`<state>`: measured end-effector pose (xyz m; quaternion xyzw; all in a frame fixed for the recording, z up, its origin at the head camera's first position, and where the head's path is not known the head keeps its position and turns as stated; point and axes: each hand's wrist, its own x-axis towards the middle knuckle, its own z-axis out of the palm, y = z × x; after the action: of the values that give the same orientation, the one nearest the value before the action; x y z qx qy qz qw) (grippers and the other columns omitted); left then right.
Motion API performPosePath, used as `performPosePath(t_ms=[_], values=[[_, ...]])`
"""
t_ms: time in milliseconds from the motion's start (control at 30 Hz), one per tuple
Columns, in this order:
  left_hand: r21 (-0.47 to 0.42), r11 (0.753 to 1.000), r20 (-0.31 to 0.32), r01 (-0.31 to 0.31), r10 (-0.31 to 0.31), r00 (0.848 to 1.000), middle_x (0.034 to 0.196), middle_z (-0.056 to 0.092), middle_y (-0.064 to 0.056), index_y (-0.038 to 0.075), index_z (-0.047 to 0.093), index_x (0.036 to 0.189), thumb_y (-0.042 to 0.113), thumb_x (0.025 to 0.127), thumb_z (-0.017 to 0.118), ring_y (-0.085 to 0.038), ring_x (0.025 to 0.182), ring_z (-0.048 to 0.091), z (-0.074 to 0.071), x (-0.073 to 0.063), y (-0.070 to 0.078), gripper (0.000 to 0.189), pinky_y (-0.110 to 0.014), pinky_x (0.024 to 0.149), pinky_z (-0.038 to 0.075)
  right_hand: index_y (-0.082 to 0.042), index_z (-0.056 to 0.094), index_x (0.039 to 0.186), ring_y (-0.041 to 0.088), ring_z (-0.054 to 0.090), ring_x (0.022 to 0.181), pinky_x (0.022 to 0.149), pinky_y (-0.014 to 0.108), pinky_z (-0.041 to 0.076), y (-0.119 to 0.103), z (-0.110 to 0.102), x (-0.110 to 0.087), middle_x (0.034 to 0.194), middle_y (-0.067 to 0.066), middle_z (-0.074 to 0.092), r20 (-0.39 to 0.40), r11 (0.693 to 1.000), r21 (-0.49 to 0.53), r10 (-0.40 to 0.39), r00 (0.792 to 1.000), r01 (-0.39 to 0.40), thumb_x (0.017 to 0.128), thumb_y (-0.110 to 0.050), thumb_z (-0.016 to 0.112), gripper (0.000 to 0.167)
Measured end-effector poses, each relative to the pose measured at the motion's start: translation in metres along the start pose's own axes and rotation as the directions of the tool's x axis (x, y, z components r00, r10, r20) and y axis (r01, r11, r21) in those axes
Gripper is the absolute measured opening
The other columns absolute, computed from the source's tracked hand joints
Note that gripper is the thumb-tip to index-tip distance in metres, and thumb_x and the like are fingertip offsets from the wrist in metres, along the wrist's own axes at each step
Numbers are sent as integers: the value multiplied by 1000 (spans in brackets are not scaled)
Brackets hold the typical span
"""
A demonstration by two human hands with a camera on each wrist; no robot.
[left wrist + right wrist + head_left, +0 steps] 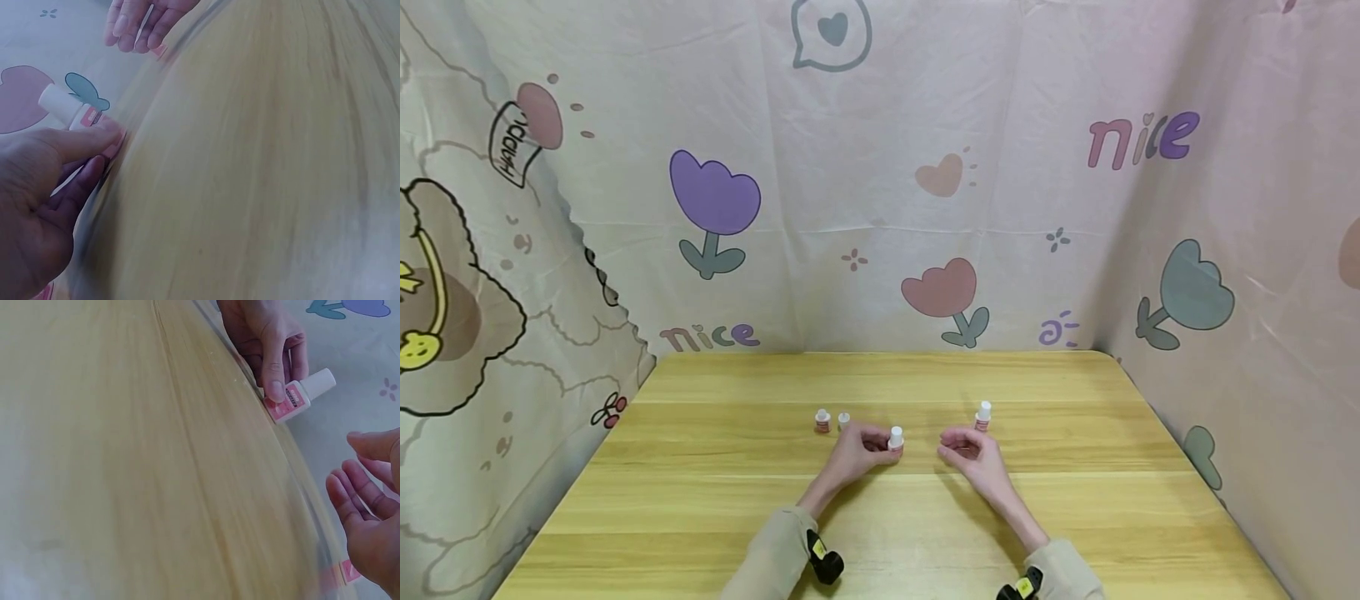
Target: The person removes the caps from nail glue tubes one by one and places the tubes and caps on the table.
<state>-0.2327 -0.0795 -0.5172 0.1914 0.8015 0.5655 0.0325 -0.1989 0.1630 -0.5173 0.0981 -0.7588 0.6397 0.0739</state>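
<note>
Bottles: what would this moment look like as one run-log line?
left hand: holds bottle | right hand: empty, fingers loosely curled | rightmost bottle: upright, beyond right hand | leftmost bottle: upright on table

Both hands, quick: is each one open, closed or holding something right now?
Left hand: closed, holding a small white-capped bottle.
Right hand: open, holding nothing.

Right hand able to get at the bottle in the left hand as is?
Likely yes: the right hand holds nothing, no object shows between it and the bottle, and the white cap sticks out beyond the left hand.
</note>
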Motion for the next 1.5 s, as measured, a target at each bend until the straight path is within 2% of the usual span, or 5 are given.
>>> performPosePath(t_ms=[300, 633, 800, 1100, 1500], values=[[-40, 998, 81, -38, 41, 996, 92, 78, -19, 1, 79, 97, 7, 79, 85, -5, 73, 67, -8, -3, -3, 19, -17, 67, 55, 12, 68, 109, -3, 65, 86, 81, 15, 55, -6, 2, 1, 102, 32, 70, 117, 998, -10, -56, 992, 58, 86, 0, 75, 27], [-68, 991, 180, -113, 124, 976, 94, 78, -21, -2, 78, 98, 6, 81, 83, -8, 78, 72, -12, -3, -9, 19, -20, 71, 58, 16, 65, 110, -5, 65, 88, 80, 20, 58, -7, 9, 6, 103, 36, 68, 250, 985, 8, -171, 953, 174, 89, 1, 72, 27], [-66, 992, 201, -105, 116, 973, 96, 78, -21, -2, 77, 99, 4, 81, 82, -6, 80, 72, -13, -4, -9, 20, -19, 73, 58, 16, 65, 109, -2, 66, 88, 81, 21, 58, -10, 15, 9, 104, 36, 68, 288, 983, 28, -179, 941, 179, 88, -1, 74, 28], [-82, 991, 238, -107, 124, 963, 97, 77, -22, -4, 77, 101, 2, 82, 81, -21, 84, 76, -14, -6, -8, 21, -21, 76, 59, 9, 68, 108, 1, 66, 87, 83, 22, 57, -13, 24, 14, 104, 30, 70, 320, 988, 7, -147, 936, 153, 86, -5, 77, 28], [-65, 991, 255, -113, 126, 959, 96, 77, -21, -2, 77, 101, 5, 82, 81, -18, 81, 75, -14, -5, -9, 21, -21, 72, 59, 4, 71, 102, 2, 65, 81, 79, 23, 57, -15, 35, 16, 97, 25, 72, 307, 989, 5, -142, 941, 147, 83, -8, 80, 24]])
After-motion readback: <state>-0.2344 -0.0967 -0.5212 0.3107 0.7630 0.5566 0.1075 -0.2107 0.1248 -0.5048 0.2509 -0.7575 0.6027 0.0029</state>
